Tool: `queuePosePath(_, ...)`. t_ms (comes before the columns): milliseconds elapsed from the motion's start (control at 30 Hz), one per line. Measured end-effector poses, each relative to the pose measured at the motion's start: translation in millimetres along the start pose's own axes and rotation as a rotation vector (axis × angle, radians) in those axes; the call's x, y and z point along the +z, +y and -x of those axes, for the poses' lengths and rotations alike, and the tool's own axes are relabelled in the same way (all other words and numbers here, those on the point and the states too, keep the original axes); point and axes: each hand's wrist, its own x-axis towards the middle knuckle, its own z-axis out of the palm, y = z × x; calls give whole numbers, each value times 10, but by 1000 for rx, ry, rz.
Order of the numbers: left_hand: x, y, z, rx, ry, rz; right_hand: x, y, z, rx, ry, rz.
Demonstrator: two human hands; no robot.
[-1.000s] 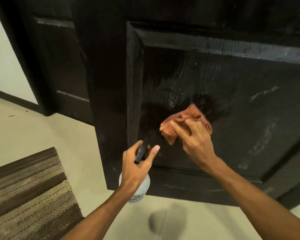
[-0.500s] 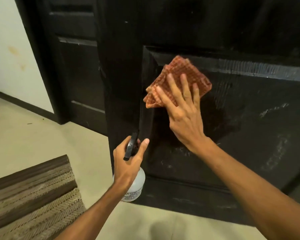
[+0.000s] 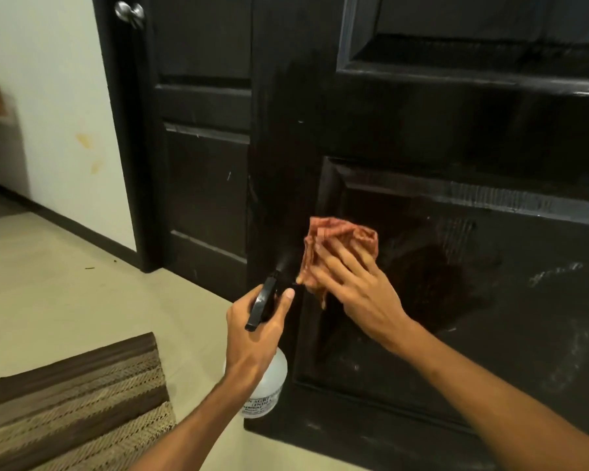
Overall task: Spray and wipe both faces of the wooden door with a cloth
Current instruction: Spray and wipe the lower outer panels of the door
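Note:
The dark wooden door [image 3: 456,137] fills the right and middle of the view, its lower panel showing a wet patch and pale streaks. My right hand [image 3: 357,287] presses a bunched orange checked cloth [image 3: 334,236] against the left side of that lower panel. My left hand [image 3: 255,331] grips a clear spray bottle [image 3: 269,385] by its black trigger head, nozzle aimed at the door's left stile, just left of the cloth. A faint mist shows at the nozzle.
A second dark door [image 3: 201,164] with a metal knob [image 3: 129,10] stands behind on the left, beside a white wall [image 3: 48,96]. A striped brown doormat [image 3: 75,402] lies on the pale tiled floor [image 3: 82,283] at lower left.
The cloth and my right hand slid up the panel, then back down to its left side, bunching the cloth. The view tilted upward. My left hand kept the bottle near the door's edge.

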Motion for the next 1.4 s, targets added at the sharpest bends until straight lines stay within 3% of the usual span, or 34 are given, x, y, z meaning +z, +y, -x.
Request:
queuePosePath(67, -29, 118, -110, 29, -13, 3, -78, 166, -57, -21, 3, -6)
queuePosePath(167, -130, 211, -293, 79, 26, -19, -413, 388, -721, 251, 249, -67)
queuePosePath(233, -169, 165, -333, 60, 100, -29, -528, 439, -1157, 328, 351, -71)
queuePosePath(300, -197, 79, -292, 38, 150, -32, -431, 307, -1320, 191, 297, -48)
queuePosePath(467, -353, 142, -265, 59, 150, -53, 24, -62, -1000, -393, -86, -5)
queuePosePath(533, -462, 148, -334, 66, 156, -75, -124, 119, -1292, -368, -15, 10)
queuePosePath(633, -621, -81, -256, 37, 167, -117, -235, 173, -1607, -34, 151, 17)
queuePosePath(667, -649, -184, -177, 23, 168, -129, -164, 29, -1531, -17, 144, 27)
queuePosePath(700, -652, -286, -93, 9, 165, -137, -6, -160, -1350, -68, 131, 3)
queuePosePath(800, -676, -560, 199, -46, 159, -141, 483, -810, -462, -424, -197, -99)
queuePosePath(867, -695, -674, 278, -73, 143, -143, 535, -843, -267, -503, -294, -137)
queuePosePath(900, -704, -724, 298, -84, 130, -144, 512, -773, -334, -496, -239, -127)
queuePosePath(1000, -711, -860, 358, -121, 103, -158, 338, -453, -742, -215, -25, -123)
queuePosePath(1067, -665, -999, 487, -154, 94, -171, 364, -490, -763, -128, 54, -91)
queuePosePath(1100, -632, -1076, 563, -163, 93, -184, 463, -625, -617, -164, 54, -91)
queuePosePath(1233, -587, -1402, 825, -211, 72, -220, 784, -1077, 131, -499, -286, -154)
queuePosePath(1300, -589, -1538, 865, -243, 53, -248, 729, -968, -8, -431, -211, -152)
queuePosePath(1400, -526, -1769, 955, -351, 74, -279, 665, -796, -345, -185, 3, -166)
